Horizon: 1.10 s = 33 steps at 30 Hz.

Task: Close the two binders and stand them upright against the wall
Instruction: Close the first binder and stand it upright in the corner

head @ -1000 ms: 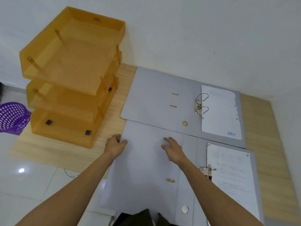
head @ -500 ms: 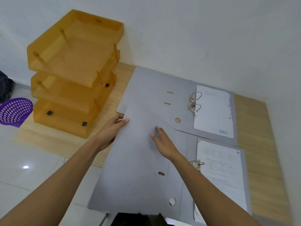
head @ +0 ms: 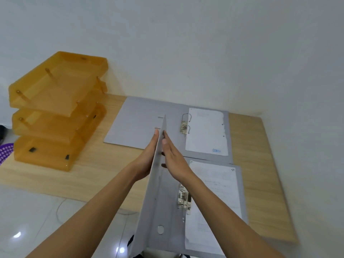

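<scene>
The near binder's cover (head: 156, 183), flat a sec ago, stood straight up mid frame w/ the left hand (head: 147, 161) & right hand (head: 173, 159) pressed flat on both sides, fingers straight. Half closed. Far binder (head: 141, 125) lay open by the wall (head: 186, 53).

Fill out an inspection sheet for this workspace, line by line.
Surface: pale wooden board on a white tiled floor.
Job's things: near binder half closed, its cover raised on edge; far binder lies flat and open, papers on its rings.
Clutter: orange three-tier tray stack at the board's left.
Grippers: left hand and right hand press flat on either side of the raised cover.
Cables: a thin wire on the floor.
Surroundings: white wall behind; purple basket at the left edge.
</scene>
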### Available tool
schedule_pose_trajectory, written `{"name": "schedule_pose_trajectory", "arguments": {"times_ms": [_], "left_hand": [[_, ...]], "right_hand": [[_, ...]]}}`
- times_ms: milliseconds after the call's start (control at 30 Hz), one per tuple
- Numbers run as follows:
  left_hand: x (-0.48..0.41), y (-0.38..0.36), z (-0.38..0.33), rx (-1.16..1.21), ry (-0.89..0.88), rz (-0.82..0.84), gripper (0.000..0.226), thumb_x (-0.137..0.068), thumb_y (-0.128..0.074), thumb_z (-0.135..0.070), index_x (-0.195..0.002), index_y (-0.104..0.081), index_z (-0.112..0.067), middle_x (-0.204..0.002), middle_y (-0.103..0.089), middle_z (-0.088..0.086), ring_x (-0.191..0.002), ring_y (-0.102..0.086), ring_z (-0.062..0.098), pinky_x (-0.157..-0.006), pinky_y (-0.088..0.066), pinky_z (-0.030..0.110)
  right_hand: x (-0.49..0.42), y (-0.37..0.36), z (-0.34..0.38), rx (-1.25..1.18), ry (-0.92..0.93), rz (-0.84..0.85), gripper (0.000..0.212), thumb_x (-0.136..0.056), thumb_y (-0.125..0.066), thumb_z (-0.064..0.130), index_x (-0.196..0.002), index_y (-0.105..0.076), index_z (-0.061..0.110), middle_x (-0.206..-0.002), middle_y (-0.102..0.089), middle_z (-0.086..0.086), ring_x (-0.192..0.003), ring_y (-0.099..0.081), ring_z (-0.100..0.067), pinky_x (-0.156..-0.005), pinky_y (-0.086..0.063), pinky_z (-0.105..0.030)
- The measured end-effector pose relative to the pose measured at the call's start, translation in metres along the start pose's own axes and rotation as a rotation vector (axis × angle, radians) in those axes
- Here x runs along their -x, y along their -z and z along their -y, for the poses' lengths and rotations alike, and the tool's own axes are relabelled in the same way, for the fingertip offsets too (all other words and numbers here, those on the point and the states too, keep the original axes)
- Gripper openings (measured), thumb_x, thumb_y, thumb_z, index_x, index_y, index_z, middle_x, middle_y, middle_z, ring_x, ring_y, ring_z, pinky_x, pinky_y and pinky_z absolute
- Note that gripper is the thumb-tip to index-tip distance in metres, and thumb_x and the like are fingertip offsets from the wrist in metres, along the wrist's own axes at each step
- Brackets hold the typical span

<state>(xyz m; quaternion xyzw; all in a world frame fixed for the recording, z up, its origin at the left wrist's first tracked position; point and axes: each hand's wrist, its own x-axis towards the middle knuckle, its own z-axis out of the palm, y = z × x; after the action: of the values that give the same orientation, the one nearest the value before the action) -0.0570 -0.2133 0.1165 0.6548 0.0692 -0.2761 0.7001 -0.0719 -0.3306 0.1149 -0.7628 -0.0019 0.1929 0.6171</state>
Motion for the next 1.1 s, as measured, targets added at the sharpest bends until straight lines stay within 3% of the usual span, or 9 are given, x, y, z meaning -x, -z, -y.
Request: {"name": "schedule_pose_trajectory", "arguments": {"times_ms": [100, 200, 267, 500, 600, 700, 800, 933, 1100], "left_hand": [[-0.011, -0.038, 0.010, -0.126, -0.033, 0.012, 0.080, -0.088, -0.021, -0.081, -0.158, -0.020, -0.043, -0.169, -0.017, -0.012, -0.156, -0.013, 0.009, -0.127, -0.015, 0.044], [-0.023, -0.066, 0.023, -0.258, -0.049, 0.018, 0.078, -0.090, -0.017, -0.080, -0.159, -0.004, -0.045, -0.168, -0.003, -0.019, -0.156, -0.002, 0.005, -0.127, -0.006, 0.043], [-0.033, -0.078, 0.035, -0.351, -0.050, 0.018, 0.085, -0.085, -0.020, -0.085, -0.158, 0.002, -0.048, -0.169, 0.000, -0.020, -0.157, -0.002, 0.008, -0.128, -0.007, 0.047], [-0.048, -0.083, 0.094, -0.708, 0.007, -0.061, 0.074, -0.102, -0.028, -0.055, -0.161, 0.005, -0.024, -0.171, 0.010, 0.001, -0.156, 0.016, 0.020, -0.125, 0.010, 0.042], [-0.047, -0.076, 0.112, -0.747, 0.052, -0.103, 0.075, -0.102, -0.038, -0.050, -0.162, -0.001, -0.023, -0.171, 0.007, 0.003, -0.157, 0.009, 0.028, -0.126, 0.002, 0.045], [-0.039, -0.075, 0.122, -0.696, 0.056, -0.132, 0.080, -0.100, -0.051, -0.042, -0.162, -0.007, -0.020, -0.171, 0.002, 0.003, -0.157, -0.010, 0.026, -0.123, -0.015, 0.040], [-0.034, -0.075, 0.131, -0.572, 0.081, -0.218, 0.076, -0.098, -0.058, -0.033, -0.158, -0.019, -0.008, -0.162, -0.032, 0.010, -0.149, -0.034, 0.032, -0.112, -0.035, 0.038], [-0.031, -0.079, 0.141, -0.548, 0.247, -0.222, 0.064, -0.097, -0.058, -0.040, -0.147, -0.040, -0.006, -0.145, -0.057, 0.014, -0.128, -0.057, 0.035, -0.100, -0.050, 0.042], [-0.030, -0.082, 0.139, -0.550, 0.269, -0.218, 0.055, -0.097, -0.058, -0.040, -0.141, -0.049, -0.009, -0.139, -0.061, 0.013, -0.125, -0.059, 0.034, -0.099, -0.051, 0.046]], "right_hand": [[0.022, 0.032, 0.001, -0.048, -0.030, -0.052, 0.065, -0.097, -0.023, 0.067, -0.158, -0.016, 0.044, -0.166, -0.024, 0.015, -0.152, -0.030, -0.015, -0.092, -0.050, -0.011], [0.035, 0.062, -0.015, -0.088, -0.039, -0.126, 0.063, -0.097, -0.027, 0.068, -0.155, -0.028, 0.044, -0.161, -0.037, 0.015, -0.147, -0.040, -0.015, -0.114, -0.043, -0.036], [0.043, 0.079, -0.026, -0.113, -0.045, -0.187, 0.054, -0.098, -0.032, 0.061, -0.149, -0.041, 0.044, -0.151, -0.052, 0.015, -0.139, -0.050, -0.014, -0.114, -0.043, -0.047], [0.064, 0.137, -0.055, 0.088, -0.110, -0.429, 0.035, -0.099, -0.048, 0.013, -0.133, -0.055, 0.014, -0.131, -0.065, -0.005, -0.115, -0.063, -0.021, -0.098, -0.052, -0.036], [0.070, 0.158, -0.084, 0.148, -0.160, -0.528, 0.032, -0.096, -0.057, 0.011, -0.128, -0.058, 0.009, -0.126, -0.067, -0.008, -0.105, -0.061, -0.017, -0.089, -0.046, -0.025], [0.077, 0.177, -0.110, 0.168, -0.223, -0.607, 0.039, -0.092, -0.065, 0.019, -0.129, -0.059, 0.011, -0.125, -0.068, -0.008, -0.107, -0.064, -0.022, -0.091, -0.050, -0.029], [0.084, 0.191, -0.137, 0.195, -0.339, -0.636, 0.044, -0.091, -0.066, 0.030, -0.131, -0.057, 0.013, -0.127, -0.068, -0.008, -0.104, -0.066, -0.025, -0.082, -0.049, -0.030], [0.089, 0.203, -0.170, 0.195, -0.477, -0.663, 0.054, -0.092, -0.064, 0.037, -0.139, -0.051, 0.012, -0.135, -0.063, -0.011, -0.118, -0.063, -0.033, -0.087, -0.050, -0.036], [0.085, 0.197, -0.195, 0.200, -0.521, -0.630, 0.062, -0.091, -0.066, 0.030, -0.147, -0.046, 0.012, -0.145, -0.057, -0.011, -0.131, -0.056, -0.033, -0.102, -0.046, -0.037]]}}
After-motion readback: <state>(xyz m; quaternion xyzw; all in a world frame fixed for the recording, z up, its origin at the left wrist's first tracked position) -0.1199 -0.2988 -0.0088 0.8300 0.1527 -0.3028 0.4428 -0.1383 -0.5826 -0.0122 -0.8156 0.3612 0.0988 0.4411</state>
